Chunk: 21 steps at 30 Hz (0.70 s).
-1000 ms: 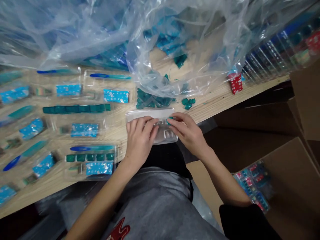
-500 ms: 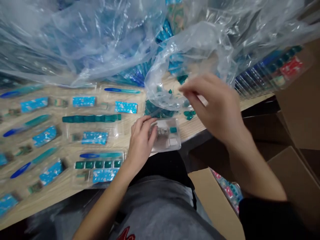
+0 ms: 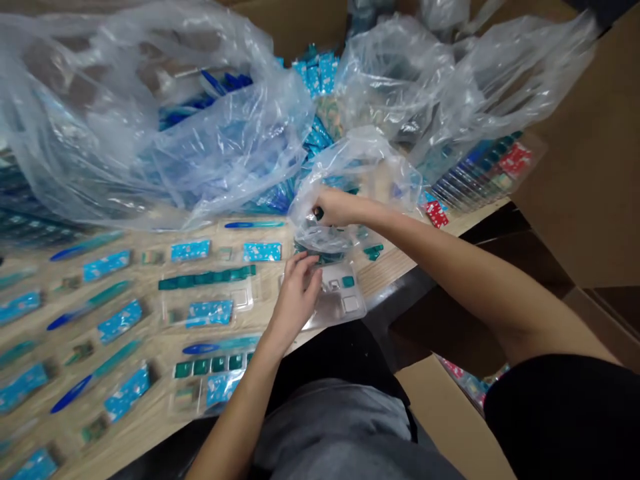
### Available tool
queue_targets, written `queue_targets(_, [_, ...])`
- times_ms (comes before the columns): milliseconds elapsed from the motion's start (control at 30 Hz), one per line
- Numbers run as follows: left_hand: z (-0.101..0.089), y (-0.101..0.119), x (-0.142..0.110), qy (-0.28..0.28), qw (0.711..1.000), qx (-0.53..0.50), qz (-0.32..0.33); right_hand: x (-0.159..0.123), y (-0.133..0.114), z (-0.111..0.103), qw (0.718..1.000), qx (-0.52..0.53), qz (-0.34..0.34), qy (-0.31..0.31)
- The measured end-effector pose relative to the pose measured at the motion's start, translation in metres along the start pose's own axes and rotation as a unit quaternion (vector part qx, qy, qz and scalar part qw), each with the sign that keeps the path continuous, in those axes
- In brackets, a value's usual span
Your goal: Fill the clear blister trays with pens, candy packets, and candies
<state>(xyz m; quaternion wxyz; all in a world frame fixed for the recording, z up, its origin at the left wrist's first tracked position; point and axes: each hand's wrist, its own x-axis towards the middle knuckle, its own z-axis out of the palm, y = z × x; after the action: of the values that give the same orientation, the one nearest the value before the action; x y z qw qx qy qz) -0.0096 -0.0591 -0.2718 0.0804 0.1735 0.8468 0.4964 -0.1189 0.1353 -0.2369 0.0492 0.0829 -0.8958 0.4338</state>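
Observation:
A clear plastic tray (image 3: 327,313) lies at the table's front edge, with one small green square piece (image 3: 347,281) in a compartment at its right. My left hand (image 3: 295,297) rests over the tray's left side, fingers spread and thumb apart. Farther back, my right hand (image 3: 336,207) reaches into the mouth of a clear plastic bag (image 3: 365,150), its fingers curled together. A dark green spot shows at those fingertips, too small and blurred to name. Loose green pieces (image 3: 374,252) lie on the table right of the bag's lower edge.
To the left stand several clear trays with blue patterned packets (image 3: 210,312), green strips (image 3: 207,277) and blue pens (image 3: 93,380). Large plastic bags (image 3: 225,133) line the back. Stacked filled trays (image 3: 480,170) and a red packet (image 3: 437,214) are at right; a cardboard box (image 3: 440,407) stands below.
My right hand has moved left and down into the bag's mouth from above its right side. My left hand stays at the tray. The camera view has shifted.

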Motion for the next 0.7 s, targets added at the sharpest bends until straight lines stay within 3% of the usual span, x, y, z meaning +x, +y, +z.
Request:
queue_targets(100, [-0.021, 0.009, -0.007, 0.002, 1.0, -0.011, 0.01, -0.011, -0.019, -0.031, 0.998, 0.023, -0.002, -0.051])
queue_targets(167, [-0.038, 0.022, -0.01, 0.022, 0.999, -0.034, 0.012, -0.028, -0.034, -0.05, 0.989, 0.126, 0.035, -0.064])
queue_targets(233, [-0.053, 0.041, -0.012, 0.055, 0.996, -0.062, 0.02, -0.052, -0.052, -0.061, 0.951, 0.29, 0.097, -0.042])
queue_targets(300, [-0.062, 0.062, -0.014, 0.086, 0.992, -0.077, 0.049, -0.077, -0.07, -0.064, 0.88, 0.45, 0.148, -0.034])
queue_targets(400, [-0.063, 0.089, -0.018, 0.091, 0.986, -0.064, 0.12, -0.11, -0.094, -0.053, 0.768, 0.611, 0.183, -0.058])
queue_targets(500, [-0.056, 0.101, -0.025, 0.049, 0.985, -0.066, 0.152, -0.131, -0.111, -0.032, 0.697, 0.69, 0.185, -0.069])
queue_targets(600, [-0.049, 0.097, -0.033, 0.05, 0.987, -0.086, 0.13, -0.142, -0.118, -0.011, 0.673, 0.715, 0.186, -0.029])
queue_targets(700, [-0.047, 0.088, -0.041, 0.066, 0.987, -0.104, 0.105, -0.148, -0.12, 0.001, 0.685, 0.705, 0.183, -0.008])
